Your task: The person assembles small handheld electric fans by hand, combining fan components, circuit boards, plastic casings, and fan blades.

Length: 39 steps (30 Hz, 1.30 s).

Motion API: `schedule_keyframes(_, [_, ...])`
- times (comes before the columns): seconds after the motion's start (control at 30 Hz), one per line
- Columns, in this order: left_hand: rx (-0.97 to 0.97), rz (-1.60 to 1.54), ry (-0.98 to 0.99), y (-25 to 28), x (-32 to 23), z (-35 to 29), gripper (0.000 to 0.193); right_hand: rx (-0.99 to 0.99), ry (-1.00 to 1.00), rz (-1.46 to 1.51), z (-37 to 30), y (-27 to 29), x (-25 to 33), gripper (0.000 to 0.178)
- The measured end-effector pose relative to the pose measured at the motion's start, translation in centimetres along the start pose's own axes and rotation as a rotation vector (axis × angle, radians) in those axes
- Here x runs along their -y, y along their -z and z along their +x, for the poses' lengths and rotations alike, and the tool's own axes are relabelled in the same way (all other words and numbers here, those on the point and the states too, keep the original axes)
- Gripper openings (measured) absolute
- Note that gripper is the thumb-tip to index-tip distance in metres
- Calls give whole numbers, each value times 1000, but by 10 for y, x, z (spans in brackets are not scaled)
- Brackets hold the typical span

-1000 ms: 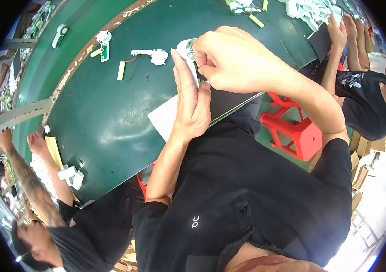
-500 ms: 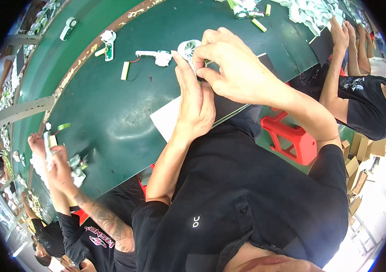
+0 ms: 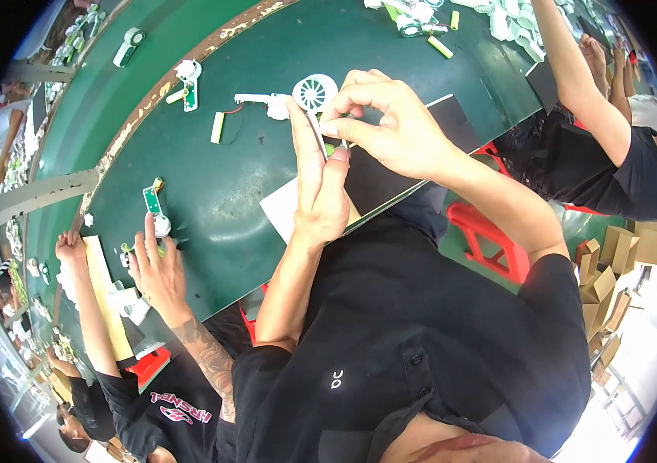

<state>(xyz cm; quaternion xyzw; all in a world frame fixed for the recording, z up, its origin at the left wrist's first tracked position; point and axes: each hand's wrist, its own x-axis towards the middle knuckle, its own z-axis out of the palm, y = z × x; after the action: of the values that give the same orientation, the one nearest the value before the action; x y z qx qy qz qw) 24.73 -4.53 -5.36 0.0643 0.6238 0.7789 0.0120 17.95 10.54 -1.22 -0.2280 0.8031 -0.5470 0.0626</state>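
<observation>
A white handheld fan housing with a round slotted grille [image 3: 314, 92] is held upright above the table by my left hand [image 3: 320, 193]. My left fingers lie along its handle, with the thumb on the other side. My right hand [image 3: 398, 127] is closed in a pinch at the handle just below the grille; what the fingertips hold is hidden. A bit of yellow-green [image 3: 330, 149], perhaps a battery cell, shows between my hands. Left of the grille lies a white fan part [image 3: 270, 103], joined by a red wire to a pale green battery cell [image 3: 217, 127].
Below my hands a black sheet [image 3: 378, 181] and a white sheet [image 3: 282, 207] lie at the green table's edge. Co-workers sit on both sides; a co-worker's hand [image 3: 160, 274] is at left. White parts [image 3: 510, 31] are heaped at far right. Behind me stands a red stool [image 3: 490, 239].
The grille has turned to face up more fully, and my right hand has come lower along the handle. At left, the co-worker's hand has moved right beside a green circuit board.
</observation>
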Motion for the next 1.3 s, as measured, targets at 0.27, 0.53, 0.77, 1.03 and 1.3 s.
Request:
schedule_keyframes(0.27, [-44,256,-32,6,19,-3,73,-120,-35,46,-8,-21,-8,10])
schedule_keyframes(0.53, [-80,501,-204,9,13,3,64,-24,-195,385,-3,-16,-8,9])
schedule_keyframes(0.77, [-129,588,-272,7,17,7,69,-180,-74,182,-12,-33,-17,9])
schedule_keyframes(1.03, [-179,555,-171,5,1,-5,74,-190,-81,328,-19,-48,-19,4])
schedule_keyframes(1.3, [-185,719,-409,17,3,6,73,-308,65,125,-18,-47,0,10])
